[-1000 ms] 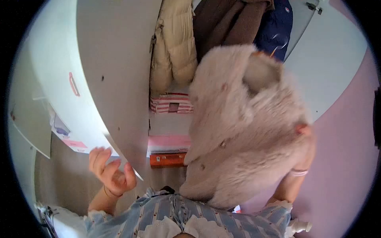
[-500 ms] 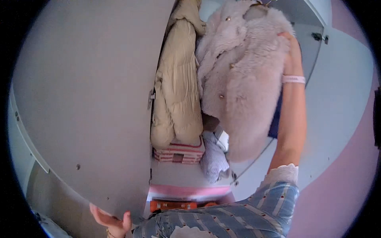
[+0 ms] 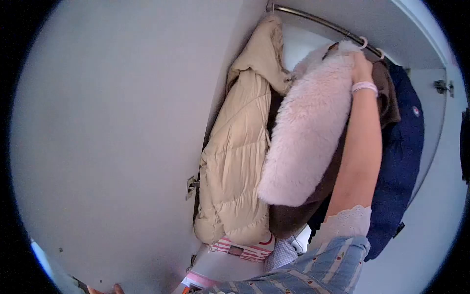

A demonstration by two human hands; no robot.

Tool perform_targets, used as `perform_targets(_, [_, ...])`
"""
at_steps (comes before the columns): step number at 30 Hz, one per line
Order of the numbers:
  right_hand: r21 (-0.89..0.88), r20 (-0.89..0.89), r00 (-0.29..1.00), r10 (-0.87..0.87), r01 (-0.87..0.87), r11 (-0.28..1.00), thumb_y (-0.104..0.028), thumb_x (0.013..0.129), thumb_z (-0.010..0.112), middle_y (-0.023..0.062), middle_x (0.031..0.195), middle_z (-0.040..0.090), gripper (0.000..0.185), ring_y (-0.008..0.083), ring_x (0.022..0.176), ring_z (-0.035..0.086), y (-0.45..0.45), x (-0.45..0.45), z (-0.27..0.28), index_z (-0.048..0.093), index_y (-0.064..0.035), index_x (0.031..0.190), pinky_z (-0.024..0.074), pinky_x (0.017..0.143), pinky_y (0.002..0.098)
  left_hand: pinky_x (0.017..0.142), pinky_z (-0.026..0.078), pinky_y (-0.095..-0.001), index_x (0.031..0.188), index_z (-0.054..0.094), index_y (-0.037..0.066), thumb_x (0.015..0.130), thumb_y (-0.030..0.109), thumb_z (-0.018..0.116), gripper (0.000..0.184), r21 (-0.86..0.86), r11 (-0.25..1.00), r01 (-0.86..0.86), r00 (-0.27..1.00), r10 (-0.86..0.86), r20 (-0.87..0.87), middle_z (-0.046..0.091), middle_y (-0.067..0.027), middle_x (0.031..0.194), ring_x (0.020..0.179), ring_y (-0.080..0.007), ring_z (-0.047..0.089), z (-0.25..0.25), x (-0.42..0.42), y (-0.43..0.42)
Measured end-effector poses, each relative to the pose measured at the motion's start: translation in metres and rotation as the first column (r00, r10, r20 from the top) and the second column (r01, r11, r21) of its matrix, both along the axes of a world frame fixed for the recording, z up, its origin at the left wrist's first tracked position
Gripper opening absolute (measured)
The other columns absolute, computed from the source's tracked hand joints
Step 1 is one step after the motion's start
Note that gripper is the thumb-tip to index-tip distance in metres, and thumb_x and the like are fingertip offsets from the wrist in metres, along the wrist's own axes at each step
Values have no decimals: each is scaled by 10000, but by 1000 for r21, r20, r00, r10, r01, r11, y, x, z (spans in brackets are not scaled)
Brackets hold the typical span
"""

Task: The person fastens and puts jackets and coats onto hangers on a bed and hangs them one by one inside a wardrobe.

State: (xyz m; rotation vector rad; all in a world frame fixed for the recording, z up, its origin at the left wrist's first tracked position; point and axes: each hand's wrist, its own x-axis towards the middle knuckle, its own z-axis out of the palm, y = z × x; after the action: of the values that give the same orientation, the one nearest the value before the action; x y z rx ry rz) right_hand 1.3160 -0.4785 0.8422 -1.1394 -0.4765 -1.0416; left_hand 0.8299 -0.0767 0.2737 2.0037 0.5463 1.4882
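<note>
My right hand is closed on the upper shoulder part of a pale pink fur coat, just below the metal rail. The coat is seen from its side and hangs inside the wardrobe. Left of it is a beige puffer coat on the rail. Behind and beside my right arm hang a dark brown garment and a navy padded jacket. Only fingertips of my left hand show at the bottom left, apart from each other, near the lower edge of the white door.
A red-and-white striped box stands on the wardrobe floor below the beige coat. Beside it lies a grey checked cloth. The right-hand door stands open, with its hinge near the top. White hanger hooks sit on the rail.
The view has tilted up, bringing the rail into sight. The fur coat has turned from front-facing to side-on and shifted inward, revealing the brown and navy garments. My left hand has mostly left view.
</note>
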Motion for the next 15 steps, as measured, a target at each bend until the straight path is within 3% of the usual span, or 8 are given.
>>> perform_targets(1, [-109,-47,999,-10,5,994,-50,664,675,161,975,620,402,238,779,632,-8,-4,1,559,160,987,509,640,343,935,411,-434,1334,127,27,823,32,619,709,-5,1000,-7,1000,7,-19,252,-270,1341,1160,-316,394,-24,-4,11])
perform_targets(2, [-86,-19,999,28,-30,996,-180,649,697,171,977,634,454,244,822,631,-9,3,3,595,139,957,501,698,341,947,408,-434,1335,152,16,820,37,630,703,320,916,-240,925,316,-212,259,-269,1345,1177,-316,386,-67,-16,31])
perform_targets(3, [-345,-37,942,-334,302,889,-244,658,687,197,1012,630,519,284,902,620,-26,8,7,581,139,993,484,768,360,958,406,-435,1336,177,5,816,42,641,697,644,688,-336,738,617,-274,265,-269,1349,1194,-316,378,-91,-24,41])
perform_targets(4, [-537,48,749,-661,577,615,-307,667,677,223,1048,626,585,323,981,610,-42,13,11,567,139,1029,468,839,379,958,406,-435,1336,177,5,816,42,641,697,649,693,-314,737,608,-294,265,-269,1349,1194,-316,378,-67,-19,28])
perform_targets(6, [-586,-29,648,-761,606,538,-333,683,664,239,1080,616,622,350,1029,595,-41,-2,2,546,128,1084,452,882,399,978,396,-436,1340,228,4,826,51,637,659,46,996,-71,992,76,-97,294,-268,1349,1227,-316,366,7,7,-9])
perform_targets(10, [-332,574,-45,-818,900,-282,-298,782,638,170,1249,519,558,336,1144,488,-3,-41,-80,473,-31,1242,408,927,458,967,407,-432,1339,230,7,845,77,614,629,-122,992,18,999,-13,41,324,-257,1338,1207,-304,390,-8,3,-2])
perform_targets(13, [-375,822,28,-568,778,-505,-280,774,606,155,1262,504,527,332,1216,410,51,-69,-179,487,-64,1239,283,1007,544,942,417,-422,1349,173,11,843,110,615,679,-607,795,-13,999,30,18,345,-247,1316,1151,-290,425,-60,-20,20])
perform_targets(15, [-464,868,237,-436,698,-546,-281,764,564,154,1231,547,460,326,1238,404,69,-72,-260,575,-60,1168,158,1066,566,951,400,-417,1369,92,30,842,136,617,751,-60,995,-82,996,85,37,336,-242,1331,1143,-284,426,5,11,-15])
